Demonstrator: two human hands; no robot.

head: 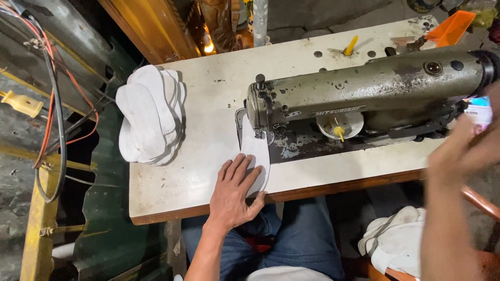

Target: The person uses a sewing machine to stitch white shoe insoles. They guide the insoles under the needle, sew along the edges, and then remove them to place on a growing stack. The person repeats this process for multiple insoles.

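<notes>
My left hand (235, 191) lies flat, fingers spread, on a white sole-shaped piece (256, 152) that runs under the needle end of a worn olive-grey sewing machine (364, 88). The hand presses the piece against the white table top (208, 104) near its front edge. My right hand (461, 151) is raised at the right side by the machine's wheel end, blurred, and seems to hold a small bright phone-like object (479, 110).
A stack of white sole-shaped pieces (151, 117) sits at the table's left edge. A yellow tool (350, 46) and an orange tray (451, 27) lie at the back. White cloth (393, 242) rests on a seat at right. Cables (54, 104) hang left.
</notes>
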